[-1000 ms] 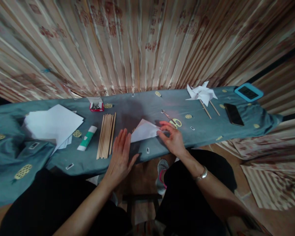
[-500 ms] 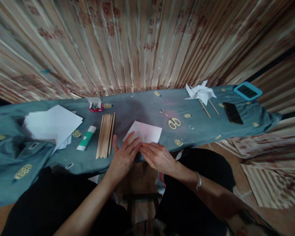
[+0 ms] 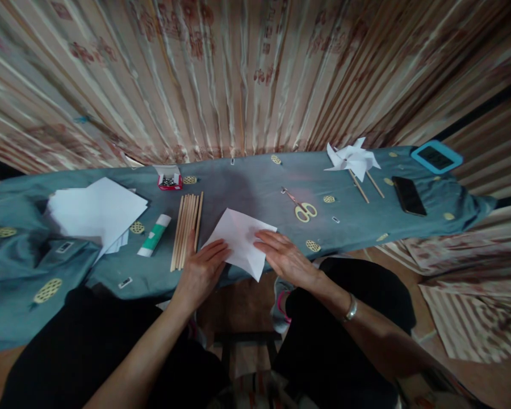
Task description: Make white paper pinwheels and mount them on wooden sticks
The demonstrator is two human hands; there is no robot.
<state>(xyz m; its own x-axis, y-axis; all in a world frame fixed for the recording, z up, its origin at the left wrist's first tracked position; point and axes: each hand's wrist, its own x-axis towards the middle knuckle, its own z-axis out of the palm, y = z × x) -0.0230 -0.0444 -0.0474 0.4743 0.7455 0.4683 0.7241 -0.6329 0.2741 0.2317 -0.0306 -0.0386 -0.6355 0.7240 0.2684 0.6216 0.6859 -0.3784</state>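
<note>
Hands have moved apart since half a second ago, when they met at the sheet's near edge; the paper is now turned, one corner pointing to 6 o'clock. Head view, taking the white sheet (image 3: 242,233) as clock centre: it lies mid-table by the near edge of the cloth-covered table (image 3: 247,184), that corner jutting past the edge. Left hand (image 3: 202,271) at 8 o'clock, open, fingers flat on the sheet's left part, thumb sticking up in front of the wooden sticks (image 3: 185,227). Right hand (image 3: 288,258) at 4 o'clock, fingers stretched over the right side; thumb hidden, can't tell if it pinches the paper. Sticks lie side by side at 9, glue stick (image 3: 154,236) just beyond, paper stack (image 3: 97,207) farther out. Open red box (image 3: 169,182) at 10, small metal bits inside. Scissors (image 3: 305,212) at 2, pinwheel paper (image 3: 354,159) farther that way, two sticks poking out. Phone (image 3: 409,196) near 3, blue-framed screen (image 3: 436,157) behind it.
</note>
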